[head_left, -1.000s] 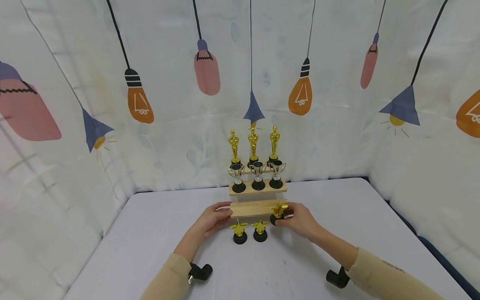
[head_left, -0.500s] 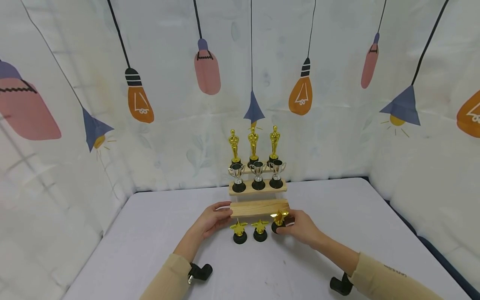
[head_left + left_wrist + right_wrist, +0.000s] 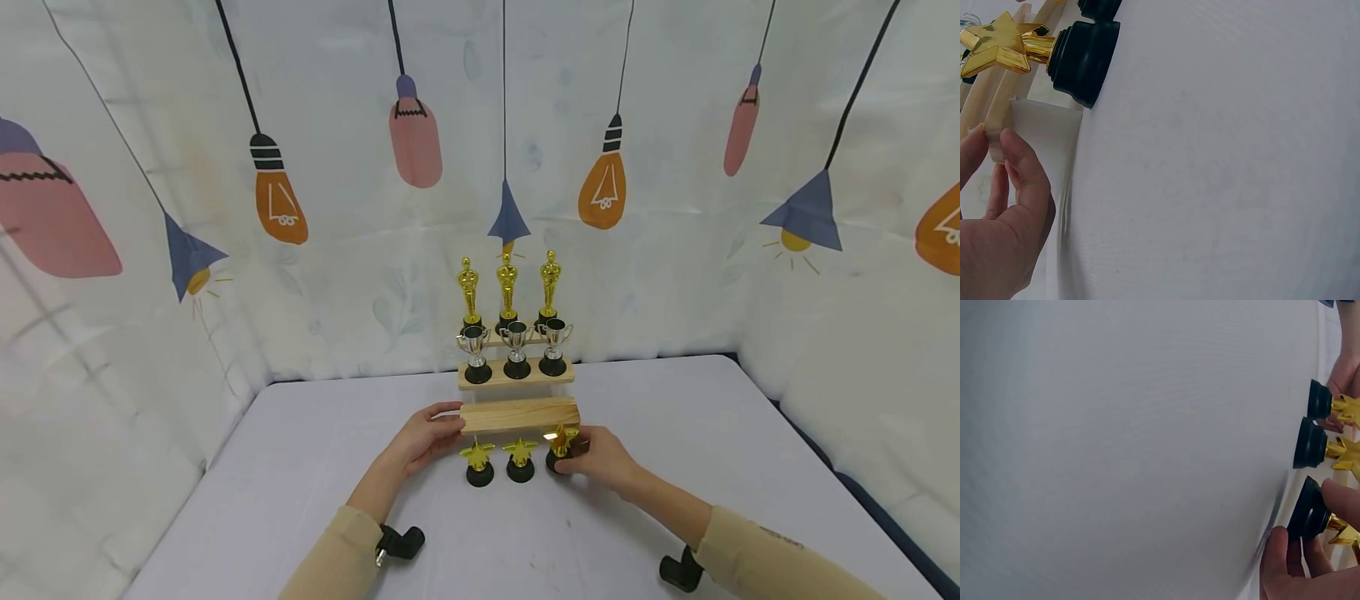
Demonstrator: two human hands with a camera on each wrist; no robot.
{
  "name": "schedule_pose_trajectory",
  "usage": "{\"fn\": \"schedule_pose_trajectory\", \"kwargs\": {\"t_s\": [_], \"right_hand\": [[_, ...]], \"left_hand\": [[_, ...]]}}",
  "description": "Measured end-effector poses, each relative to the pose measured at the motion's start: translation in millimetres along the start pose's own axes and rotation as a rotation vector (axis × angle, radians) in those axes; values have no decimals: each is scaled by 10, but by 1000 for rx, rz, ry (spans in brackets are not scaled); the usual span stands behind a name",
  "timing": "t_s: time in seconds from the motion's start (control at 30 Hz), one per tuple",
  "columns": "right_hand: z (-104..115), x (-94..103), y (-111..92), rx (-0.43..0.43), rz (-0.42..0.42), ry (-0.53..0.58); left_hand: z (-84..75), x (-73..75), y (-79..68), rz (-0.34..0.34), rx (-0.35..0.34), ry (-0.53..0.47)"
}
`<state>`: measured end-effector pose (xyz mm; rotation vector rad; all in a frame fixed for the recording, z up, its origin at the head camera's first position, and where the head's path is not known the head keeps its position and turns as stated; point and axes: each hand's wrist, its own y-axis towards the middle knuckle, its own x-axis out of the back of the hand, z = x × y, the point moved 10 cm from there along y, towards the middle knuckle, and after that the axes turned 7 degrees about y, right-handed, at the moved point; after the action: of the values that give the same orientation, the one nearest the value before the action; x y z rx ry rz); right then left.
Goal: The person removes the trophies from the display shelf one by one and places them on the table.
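My left hand (image 3: 423, 437) pinches the left end of the lowest wooden board (image 3: 520, 415) of a tiered shelf; in the left wrist view its thumb and fingers grip the board's end (image 3: 999, 125). My right hand (image 3: 606, 457) holds a gold star trophy (image 3: 561, 442) by its black base (image 3: 1310, 512), just in front of the board's right end. Whether that base touches the table cannot be told. To its left, a middle star trophy (image 3: 520, 462) and a left star trophy (image 3: 478, 465) stand upright in a row on the white table.
On the tier behind stand three silver cups, the middle cup (image 3: 516, 346) between the others. Higher up are three gold figure trophies, the middle figure (image 3: 507, 287) among them. A white patterned curtain (image 3: 337, 317) hangs behind the table (image 3: 300, 483).
My right hand has lowered the star trophy from the board's right end toward me, into line with the other two. The left hand has kept its grip on the board.
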<state>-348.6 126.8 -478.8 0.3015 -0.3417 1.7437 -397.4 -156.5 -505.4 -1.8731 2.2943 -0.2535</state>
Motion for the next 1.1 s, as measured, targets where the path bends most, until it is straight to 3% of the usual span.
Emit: {"fn": "schedule_pose_trajectory", "kwargs": {"t_s": [1.1], "right_hand": [[-27,-72,9,0,-36,-172]], "left_hand": [[11,9,16,4,-6,2]]}}
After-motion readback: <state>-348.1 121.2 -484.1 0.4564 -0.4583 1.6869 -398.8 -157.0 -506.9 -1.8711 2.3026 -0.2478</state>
